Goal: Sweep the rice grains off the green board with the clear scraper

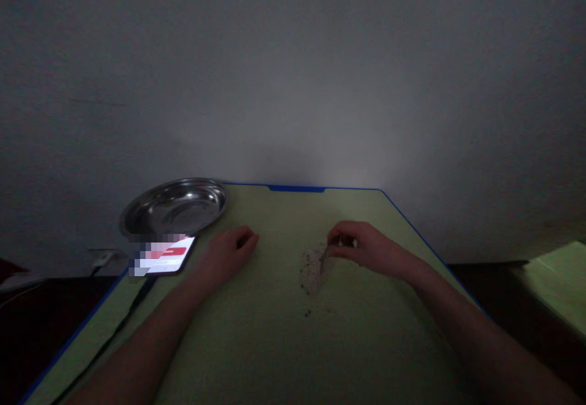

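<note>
Pinched bare right hand [361, 246], grip unclear, dragging sideways could scatter the pale, grainy, low pile [312, 270], lower center; left hand [229, 249] loosely curled, contents unclear.

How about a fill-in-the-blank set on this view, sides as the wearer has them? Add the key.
The trim along the edge of the table is ____. The metal basin is at the table's ____ side. The fingers at the pile of small grains belong to the ____ hand.

Missing words: blue; left; right.
</note>
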Tool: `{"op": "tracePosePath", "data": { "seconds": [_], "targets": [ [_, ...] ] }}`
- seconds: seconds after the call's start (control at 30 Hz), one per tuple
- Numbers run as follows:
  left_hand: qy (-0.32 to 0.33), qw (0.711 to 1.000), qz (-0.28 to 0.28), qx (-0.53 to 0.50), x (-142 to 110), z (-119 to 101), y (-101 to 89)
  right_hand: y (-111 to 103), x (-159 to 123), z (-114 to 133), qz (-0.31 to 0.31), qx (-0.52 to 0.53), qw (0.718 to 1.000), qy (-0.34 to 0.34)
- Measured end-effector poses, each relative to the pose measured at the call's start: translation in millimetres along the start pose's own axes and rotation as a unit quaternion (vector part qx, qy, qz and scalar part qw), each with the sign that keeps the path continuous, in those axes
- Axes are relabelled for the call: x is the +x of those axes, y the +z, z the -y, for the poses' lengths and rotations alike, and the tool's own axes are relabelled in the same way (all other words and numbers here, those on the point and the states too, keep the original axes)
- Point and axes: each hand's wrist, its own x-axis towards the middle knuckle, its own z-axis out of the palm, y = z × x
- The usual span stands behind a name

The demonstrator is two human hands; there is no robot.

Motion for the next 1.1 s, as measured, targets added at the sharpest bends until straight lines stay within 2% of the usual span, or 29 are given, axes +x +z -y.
{"op": "tracePosePath", "data": {
  "seconds": [0.13,0.27,0.53,0.67,0.73,0.83,0.93,1.1],
  "targets": [
    [0.008,1.000,0.002,0.000,0.5,1.3,2.0,-14.4,-4.6,-18.8,-0.088,-0.038,0.994,0.042],
    [0.005,1.000,0.009,0.011,0.2,1.1,1.8,-5.1,-6.2,-24.2,-0.127,-0.086,0.986,0.063],
    [-0.003,0.999,0.031,0.025,-1.8,-4.6,-2.7,23.9,-23.5,7.4,-0.073,-0.136,0.987,0.039],
    [-0.007,0.999,0.040,0.029,-2.5,-5.1,-3.6,26.2,-32.0,18.2,-0.024,-0.107,0.994,0.028],
    [-0.005,0.999,0.041,0.024,-2.3,-3.3,-2.7,21.1,-33.5,17.5,-0.039,-0.090,0.995,0.030],
    [-0.008,0.999,0.045,0.017,-1.6,-2.2,-2.1,5.9,-32.8,5.1,-0.089,-0.084,0.990,0.065],
    [-0.023,0.998,0.057,0.024,-1.1,-4.8,-3.9,-10.5,-31.5,-18.4,-0.118,-0.081,0.982,0.120],
    [-0.026,0.997,0.066,0.032,-0.5,-6.8,-6.1,-24.1,-34.3,-58.8,-0.083,-0.017,0.982,0.167]
  ]
}}
